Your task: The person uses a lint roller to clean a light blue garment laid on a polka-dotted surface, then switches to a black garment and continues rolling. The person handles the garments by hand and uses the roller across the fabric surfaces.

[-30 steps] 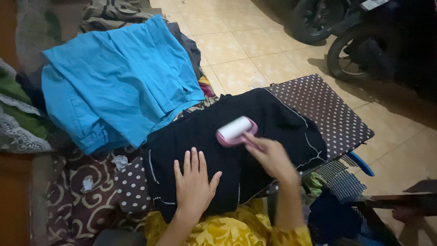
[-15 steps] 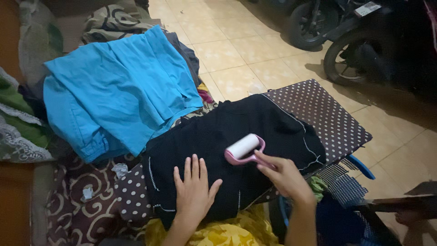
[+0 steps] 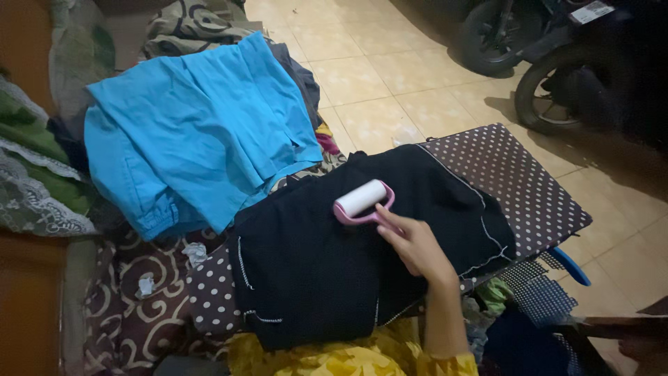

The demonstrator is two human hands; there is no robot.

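Note:
A folded black garment (image 3: 327, 257) with white stitching lies on a brown cloth with white dots (image 3: 515, 181). My right hand (image 3: 412, 244) grips the pink handle of a lint roller (image 3: 360, 200), whose white roll rests on the upper part of the black garment. My left hand is out of view.
A folded bright blue garment (image 3: 195, 139) sits on a pile of clothes at the left. Brown patterned fabric (image 3: 132, 306) and small white scraps (image 3: 145, 284) lie at the lower left. Tiled floor (image 3: 376, 76) and parked motorbike wheels (image 3: 557, 90) are at the upper right. Yellow clothing (image 3: 327, 355) is at the bottom.
My left hand has lifted off the black garment and left the view. My right hand has pushed the lint roller up and to the left along the garment.

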